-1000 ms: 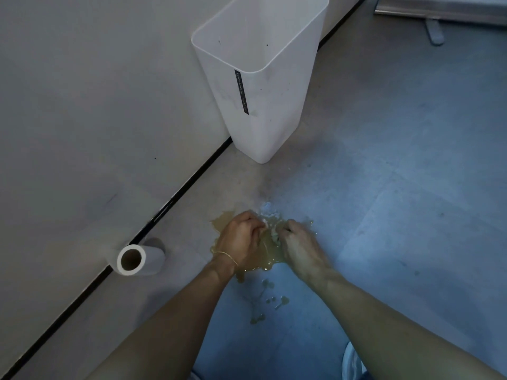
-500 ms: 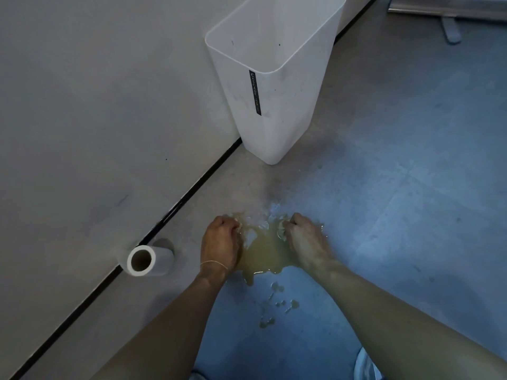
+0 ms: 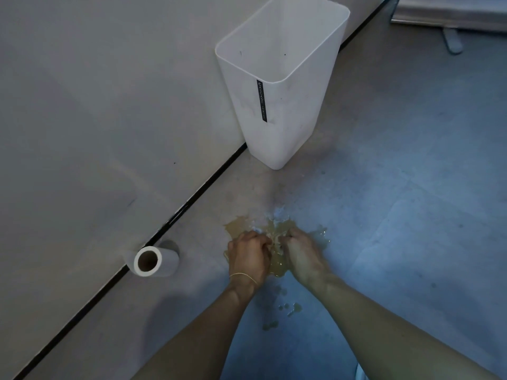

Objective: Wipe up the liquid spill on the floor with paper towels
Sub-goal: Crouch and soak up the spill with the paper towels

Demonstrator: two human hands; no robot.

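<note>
Fingers point(image 3: 258, 239) of both hands are curled tight, each set pinching a bunch of the soaked paper towel point(image 3: 275, 235) and holding it down on the floor point(image 3: 397, 215). The left hand point(image 3: 248, 255) and the right hand point(image 3: 301, 250) sit just beside each other, knuckles nearly touching. Half a second ago they were spread apart with the wet sheet stretched between them. Now they have drawn back together, gathering it into a wad. That looks like a scrubbing, bunching stroke over the middle of the spill point(image 3: 237, 224).

The towel has gone yellow-brown and limp. It is hard to say where paper ends and liquid begins, though a few white shreds show at its far edge. It has probably soaked up all it can, so a dry sheet will likely be needed. The puddle shows on both sides of the hands. A trail of droplets point(image 3: 293, 308) lies untouched nearer the person.

A roll point(image 3: 157, 260) of paper towels lies on its side to the left, against the base of the wall point(image 3: 96, 119), within reach of the left hand. A tall white bin point(image 3: 285, 127) stands upright beyond the spill, near the wall, handy for the sodden wad. The floor is smooth, blue-grey and dimly lit, and a black strip point(image 3: 192, 200) runs along the foot of the pale wall. A thin bracelet point(image 3: 244, 276) circles the left wrist.
</note>
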